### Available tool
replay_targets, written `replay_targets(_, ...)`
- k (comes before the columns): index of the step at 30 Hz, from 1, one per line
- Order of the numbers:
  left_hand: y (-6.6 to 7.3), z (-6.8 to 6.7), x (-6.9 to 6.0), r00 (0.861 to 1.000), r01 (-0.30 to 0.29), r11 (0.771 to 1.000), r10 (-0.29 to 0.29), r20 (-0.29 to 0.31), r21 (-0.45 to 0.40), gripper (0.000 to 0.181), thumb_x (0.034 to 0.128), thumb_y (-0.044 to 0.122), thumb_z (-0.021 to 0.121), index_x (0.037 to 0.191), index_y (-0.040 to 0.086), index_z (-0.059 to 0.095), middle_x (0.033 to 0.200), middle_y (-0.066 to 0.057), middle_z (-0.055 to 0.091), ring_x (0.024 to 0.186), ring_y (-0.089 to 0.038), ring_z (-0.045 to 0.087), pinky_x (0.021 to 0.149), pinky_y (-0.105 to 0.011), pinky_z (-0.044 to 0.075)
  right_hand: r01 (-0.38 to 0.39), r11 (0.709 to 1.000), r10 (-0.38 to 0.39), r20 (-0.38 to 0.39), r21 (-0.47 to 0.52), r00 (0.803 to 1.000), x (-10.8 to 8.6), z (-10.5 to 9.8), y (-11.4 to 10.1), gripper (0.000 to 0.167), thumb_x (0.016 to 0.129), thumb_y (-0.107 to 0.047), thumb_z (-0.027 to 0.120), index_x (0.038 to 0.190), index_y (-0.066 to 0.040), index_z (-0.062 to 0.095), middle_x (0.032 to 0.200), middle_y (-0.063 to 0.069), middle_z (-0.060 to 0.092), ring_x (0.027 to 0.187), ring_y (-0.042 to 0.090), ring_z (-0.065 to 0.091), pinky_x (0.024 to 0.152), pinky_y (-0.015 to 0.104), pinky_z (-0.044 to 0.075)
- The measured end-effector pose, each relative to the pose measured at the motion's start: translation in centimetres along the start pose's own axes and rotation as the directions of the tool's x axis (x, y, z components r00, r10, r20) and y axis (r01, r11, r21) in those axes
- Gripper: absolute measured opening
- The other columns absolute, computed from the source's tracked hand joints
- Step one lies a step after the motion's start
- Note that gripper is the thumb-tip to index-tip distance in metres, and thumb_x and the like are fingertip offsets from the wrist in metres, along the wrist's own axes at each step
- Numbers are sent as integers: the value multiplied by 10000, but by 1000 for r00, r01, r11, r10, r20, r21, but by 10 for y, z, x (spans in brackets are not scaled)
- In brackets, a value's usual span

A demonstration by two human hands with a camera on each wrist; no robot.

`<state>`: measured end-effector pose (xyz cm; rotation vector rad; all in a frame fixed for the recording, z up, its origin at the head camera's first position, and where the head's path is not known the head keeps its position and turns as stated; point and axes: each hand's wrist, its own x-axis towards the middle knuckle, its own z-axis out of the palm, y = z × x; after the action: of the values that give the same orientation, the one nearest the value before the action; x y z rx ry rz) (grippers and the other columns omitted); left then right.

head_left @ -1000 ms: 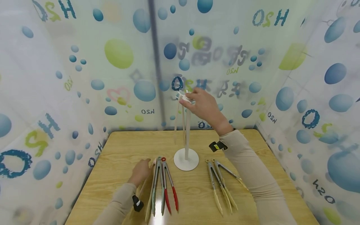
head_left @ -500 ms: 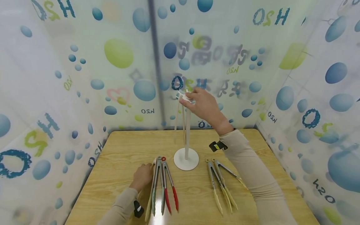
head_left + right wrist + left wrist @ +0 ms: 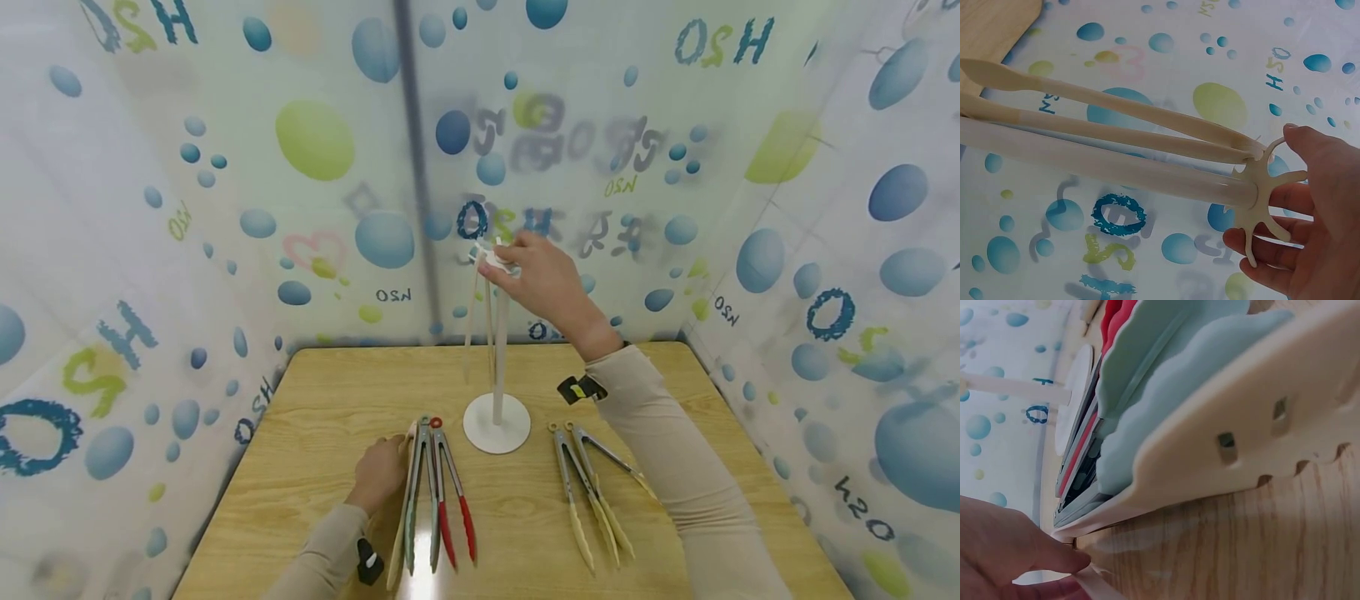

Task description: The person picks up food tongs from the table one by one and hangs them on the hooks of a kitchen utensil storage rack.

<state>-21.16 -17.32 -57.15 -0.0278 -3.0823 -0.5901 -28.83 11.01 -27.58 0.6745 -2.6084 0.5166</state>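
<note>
My right hand (image 3: pixel 546 279) holds the hooked top (image 3: pixel 1259 190) of a white utensil stand (image 3: pixel 498 358), its thumb and fingers around the hooks. From one hook hang cream plastic tongs (image 3: pixel 1141 115), their two arms running down beside the pole. On the table, my left hand (image 3: pixel 381 473) pinches one arm of other cream tongs (image 3: pixel 1210 434) near their joined end; their other, slotted arm stands on edge in the left wrist view. Against these lie the green-tipped tongs (image 3: pixel 411 508), with red-tipped tongs (image 3: pixel 463 517) to their right.
Two metal tongs with cream tips, one pair (image 3: pixel 576 500) partly across the other (image 3: pixel 611 454), lie on the right of the wooden table (image 3: pixel 330 383), near the right forearm. The stand's round white base (image 3: pixel 483 437) is mid-table. Printed curtains (image 3: pixel 315 217) enclose the table's back and sides.
My left hand has shifted slightly toward the front and right, closer against the cream tongs. The right hand stays on the stand's top, and the hanging tongs keep their place.
</note>
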Motion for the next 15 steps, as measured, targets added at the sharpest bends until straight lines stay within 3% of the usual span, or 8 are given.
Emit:
replay_targets(8,-3,5,1,1000,-15,999,15,0,28,543,774,-56,616,1308,44,604,1115,-280,659,897,-418,671,592,-461,554,5,1000,-5,-5,-6,1000,0,-1,0,522,978,-526,542,1353,-172,624,1049,69,593,755,197,526,610,331,440)
replay_targets(15,-4,7,0,999,-27,999,27,-30,19,522,776,-47,628,1288,51,618,1013,-233,680,817,-357,664,570,-438,535,-4,1000,4,6,-6,1000,-1,-1,0,530,980,-536,530,1357,-175,620,1052,64,588,756,195,517,611,326,433)
